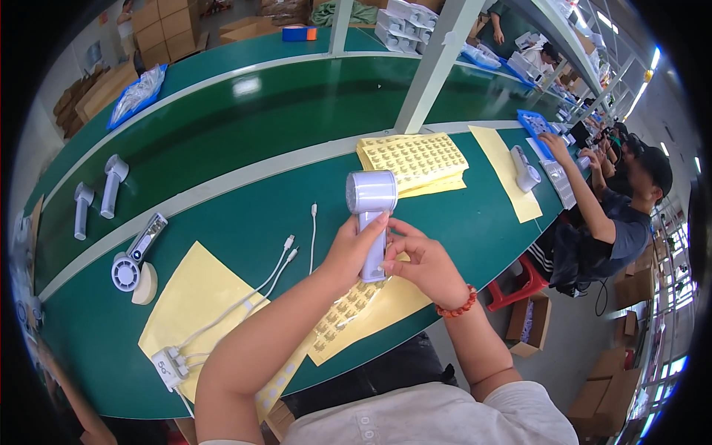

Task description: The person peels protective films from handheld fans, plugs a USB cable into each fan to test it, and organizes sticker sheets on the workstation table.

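A lavender handheld fan (372, 194) stands upright in my left hand (347, 252), which is wrapped around its handle just below the round head. My right hand (424, 265), with a red bead bracelet (458, 302) at the wrist, is closed against the handle's right side. Thumb and fingertips there are pinched together, and whatever may be between them is too small to make out. Under the handle's lower end lies a yellow sticker sheet (343, 319) with rows of small printed shapes.
Behind the fan is a stack of yellow sticker sheets (415, 159). White charging cables (252, 297) run from a white charger (170, 365) at left. Another fan (133, 259) rests nearby; two more (111, 185) lie on the green belt (245, 119). A co-worker (630, 185) sits at right.
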Motion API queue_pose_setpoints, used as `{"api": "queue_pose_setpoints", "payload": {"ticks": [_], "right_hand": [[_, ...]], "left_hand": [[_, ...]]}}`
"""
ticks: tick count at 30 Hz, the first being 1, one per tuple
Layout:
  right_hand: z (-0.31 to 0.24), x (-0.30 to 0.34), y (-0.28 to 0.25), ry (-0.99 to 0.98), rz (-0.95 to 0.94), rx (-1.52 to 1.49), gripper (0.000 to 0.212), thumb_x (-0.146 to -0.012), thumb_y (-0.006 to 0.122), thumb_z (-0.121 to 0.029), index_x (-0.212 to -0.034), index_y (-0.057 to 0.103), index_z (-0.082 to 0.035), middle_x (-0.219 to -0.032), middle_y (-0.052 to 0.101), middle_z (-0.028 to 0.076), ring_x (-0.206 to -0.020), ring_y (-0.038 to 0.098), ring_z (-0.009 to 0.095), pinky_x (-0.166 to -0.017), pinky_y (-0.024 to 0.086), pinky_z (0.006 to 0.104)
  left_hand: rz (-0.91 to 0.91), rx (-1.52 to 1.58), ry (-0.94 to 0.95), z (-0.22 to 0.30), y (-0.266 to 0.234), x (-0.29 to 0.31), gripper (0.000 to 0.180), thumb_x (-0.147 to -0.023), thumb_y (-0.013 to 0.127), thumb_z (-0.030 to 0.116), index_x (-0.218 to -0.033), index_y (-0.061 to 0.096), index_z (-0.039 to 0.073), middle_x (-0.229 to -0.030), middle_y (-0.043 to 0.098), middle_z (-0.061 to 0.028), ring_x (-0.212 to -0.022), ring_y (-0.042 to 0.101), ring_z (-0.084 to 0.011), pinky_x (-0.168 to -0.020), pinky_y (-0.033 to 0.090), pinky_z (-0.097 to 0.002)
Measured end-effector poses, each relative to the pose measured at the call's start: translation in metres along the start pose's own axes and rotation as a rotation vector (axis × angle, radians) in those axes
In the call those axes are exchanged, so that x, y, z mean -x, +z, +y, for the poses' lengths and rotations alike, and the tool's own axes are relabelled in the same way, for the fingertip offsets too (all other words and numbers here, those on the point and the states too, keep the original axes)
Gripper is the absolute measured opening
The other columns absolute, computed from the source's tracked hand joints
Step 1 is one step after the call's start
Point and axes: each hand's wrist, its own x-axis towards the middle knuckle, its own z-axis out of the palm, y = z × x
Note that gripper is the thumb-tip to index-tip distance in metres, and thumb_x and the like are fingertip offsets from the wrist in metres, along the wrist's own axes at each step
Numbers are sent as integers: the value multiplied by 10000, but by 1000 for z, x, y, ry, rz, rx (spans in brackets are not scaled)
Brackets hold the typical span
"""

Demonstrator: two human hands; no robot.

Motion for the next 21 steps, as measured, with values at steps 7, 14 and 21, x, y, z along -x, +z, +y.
{"api": "queue_pose_setpoints", "payload": {"ticks": [7,14,21], "right_hand": [[3,1,2,-63,30,-12,80,-755,664,-3,-805,603,-16,-1331,385,130,-1156,473,227,-892,431,301],[-6,12,16,-444,238,728,149,-698,641,59,-798,573,-27,-1145,503,165,-1050,520,295,-834,456,349],[-9,11,-21,-142,241,304,75,-773,602,54,-807,542,25,-1056,487,109,-936,549,172,-781,499,256]], "left_hand": [[0,-5,2,1,5,1,378,-904,506,312,-1146,468,24,-918,548,-70,-825,561,-136,-722,483,-276],[-15,-14,-1,6,2,5,435,-903,482,398,-1148,468,39,-883,518,-44,-794,515,-111,-691,458,-262],[3,66,-18,7,0,0,467,-903,467,421,-1170,450,38,-887,503,-34,-803,506,-112,-690,452,-257]]}}
